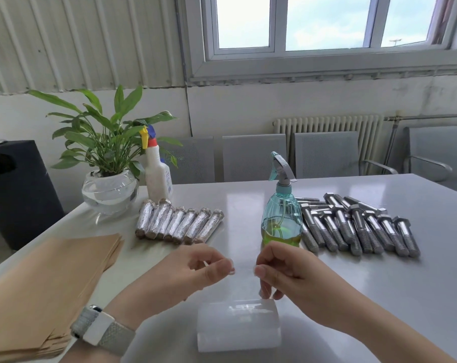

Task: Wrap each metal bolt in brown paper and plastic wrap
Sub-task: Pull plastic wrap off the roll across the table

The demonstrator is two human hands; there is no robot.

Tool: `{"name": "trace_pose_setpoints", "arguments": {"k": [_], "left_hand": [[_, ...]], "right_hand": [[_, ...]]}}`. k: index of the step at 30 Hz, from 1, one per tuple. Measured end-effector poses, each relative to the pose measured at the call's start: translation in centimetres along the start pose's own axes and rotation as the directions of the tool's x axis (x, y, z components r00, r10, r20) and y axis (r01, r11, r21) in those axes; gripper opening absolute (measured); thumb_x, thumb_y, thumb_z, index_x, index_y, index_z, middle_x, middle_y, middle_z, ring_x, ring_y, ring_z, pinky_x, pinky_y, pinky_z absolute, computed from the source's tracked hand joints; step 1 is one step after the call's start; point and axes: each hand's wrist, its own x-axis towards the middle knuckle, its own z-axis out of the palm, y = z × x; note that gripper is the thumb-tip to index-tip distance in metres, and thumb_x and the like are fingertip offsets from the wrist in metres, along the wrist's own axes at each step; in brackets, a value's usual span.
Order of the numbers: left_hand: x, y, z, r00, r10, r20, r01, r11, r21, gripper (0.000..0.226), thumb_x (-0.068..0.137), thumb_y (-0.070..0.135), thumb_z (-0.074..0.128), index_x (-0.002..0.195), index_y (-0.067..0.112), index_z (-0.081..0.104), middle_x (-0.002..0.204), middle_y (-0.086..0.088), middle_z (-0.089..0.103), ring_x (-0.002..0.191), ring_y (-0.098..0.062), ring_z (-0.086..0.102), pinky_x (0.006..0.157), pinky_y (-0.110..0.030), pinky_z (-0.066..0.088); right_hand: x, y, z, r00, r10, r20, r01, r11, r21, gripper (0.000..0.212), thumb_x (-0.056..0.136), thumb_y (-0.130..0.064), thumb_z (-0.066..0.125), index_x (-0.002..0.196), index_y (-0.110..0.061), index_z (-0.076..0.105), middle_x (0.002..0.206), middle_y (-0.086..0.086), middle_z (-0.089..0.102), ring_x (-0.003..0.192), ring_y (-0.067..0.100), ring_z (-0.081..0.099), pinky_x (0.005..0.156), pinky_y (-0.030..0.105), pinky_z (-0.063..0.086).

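Both hands pinch the free edge of the plastic wrap (244,269): left hand (195,268) on one corner, right hand (282,271) on the other, film pulled up from the roll (238,324) on the table (379,297). Step, as I judge it: drawing off a sheet. Next calls for tearing it clean. Bare bolts (358,226) lie heaped far right; wrapped bolts (180,222) rowed far left, shiny, ends brown.

Grey glossy table (379,284). Far-left corner: green leafy plant in a round clear glass bowl of water (109,191); just right of it a white plastic spray bottle with red collar and yellow-blue trigger (157,176). Mid-table: teal translucent spray bottle, grey trigger, yellow-green liquid low inside (281,216). Behind the table: grey perforated metal chairs (253,157), white ribbed radiator (327,124), white-framed window (321,27). Left: black cabinet (15,189).
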Motion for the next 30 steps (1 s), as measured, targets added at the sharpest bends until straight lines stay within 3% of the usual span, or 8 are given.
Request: {"name": "trace_pose_setpoints", "arguments": {"k": [3, 9, 17, 20, 23, 26, 30], "left_hand": [[-0.2, -0.2, -0.4, 1.000, 0.028, 0.013, -0.028, 0.998, 0.059, 0.054, 0.067, 0.076, 0.064, 0.101, 0.035, 0.071, 0.090, 0.015, 0.066, 0.075, 0.002, 0.059, 0.059, -0.014, 0.046], [-0.1, -0.3, -1.1, 0.999, 0.024, -0.038, -0.024, 1.000, -0.002, 0.020, 0.078, 0.045, 0.068, 0.087, 0.027, 0.073, 0.073, 0.001, 0.067, 0.064, -0.009, 0.063, 0.055, -0.025, 0.051], [-0.1, -0.2, -1.8, 0.994, 0.097, -0.048, -0.104, 0.980, -0.171, 0.019, 0.079, 0.041, 0.069, 0.081, 0.023, 0.065, 0.065, -0.002, 0.060, 0.062, -0.018, 0.058, 0.054, -0.030, 0.049], [0.5, 0.4, -2.0, 0.990, 0.113, -0.086, -0.127, 0.975, -0.180, 0.030, 0.079, 0.054, 0.063, 0.081, 0.024, 0.065, 0.067, -0.003, 0.058, 0.064, -0.020, 0.058, 0.053, -0.031, 0.049], [1.6, 1.7, -1.3, 0.978, 0.175, -0.109, -0.171, 0.984, 0.048, 0.061, 0.073, 0.087, 0.039, 0.090, 0.035, 0.066, 0.084, 0.009, 0.060, 0.078, -0.010, 0.061, 0.062, -0.026, 0.051], [2.7, 3.0, 0.0, 0.969, 0.246, 0.033, -0.233, 0.858, 0.457, 0.073, 0.071, 0.094, 0.019, 0.109, 0.045, 0.056, 0.099, 0.019, 0.056, 0.090, -0.003, 0.058, 0.076, -0.026, 0.049], [3.5, 3.2, 1.8, 0.947, 0.290, 0.135, -0.307, 0.704, 0.640, 0.061, 0.076, 0.089, 0.024, 0.093, 0.036, 0.048, 0.078, 0.011, 0.056, 0.070, -0.005, 0.054, 0.062, -0.025, 0.044]], "right_hand": [[0.0, 0.0, 0.0, 1.000, -0.002, -0.011, 0.002, 1.000, -0.010, 0.018, 0.097, -0.023, 0.057, 0.082, -0.033, 0.056, 0.073, -0.004, 0.070, 0.074, 0.018, 0.066, 0.069, 0.030, 0.055], [0.0, 0.1, -0.1, 1.000, -0.001, -0.031, 0.000, 1.000, -0.023, 0.016, 0.097, -0.024, 0.057, 0.083, -0.033, 0.057, 0.074, -0.003, 0.071, 0.074, 0.020, 0.067, 0.071, 0.035, 0.057], [-0.1, 0.0, 0.1, 0.997, -0.039, -0.060, 0.033, 0.994, -0.107, 0.012, 0.096, -0.030, 0.056, 0.085, -0.036, 0.054, 0.075, -0.008, 0.071, 0.070, 0.017, 0.064, 0.074, 0.043, 0.056], [-0.1, -0.1, 0.2, 0.997, -0.051, -0.055, 0.043, 0.991, -0.130, 0.013, 0.097, -0.031, 0.055, 0.085, -0.036, 0.052, 0.074, -0.010, 0.071, 0.070, 0.018, 0.064, 0.075, 0.045, 0.055], [0.0, -0.1, 0.3, 0.997, -0.059, -0.058, 0.050, 0.988, -0.149, 0.015, 0.097, -0.030, 0.055, 0.085, -0.037, 0.050, 0.072, -0.011, 0.070, 0.069, 0.023, 0.062, 0.073, 0.049, 0.054], [-0.1, -0.2, 0.3, 0.995, -0.082, -0.060, 0.072, 0.986, -0.153, 0.014, 0.097, -0.033, 0.053, 0.085, -0.038, 0.049, 0.072, -0.011, 0.070, 0.068, 0.021, 0.063, 0.072, 0.049, 0.053], [-0.1, 0.0, 0.3, 0.994, -0.085, -0.064, 0.075, 0.988, -0.135, 0.005, 0.088, -0.035, 0.047, 0.084, -0.037, 0.049, 0.072, -0.010, 0.069, 0.067, 0.017, 0.064, 0.068, 0.050, 0.053]]}}
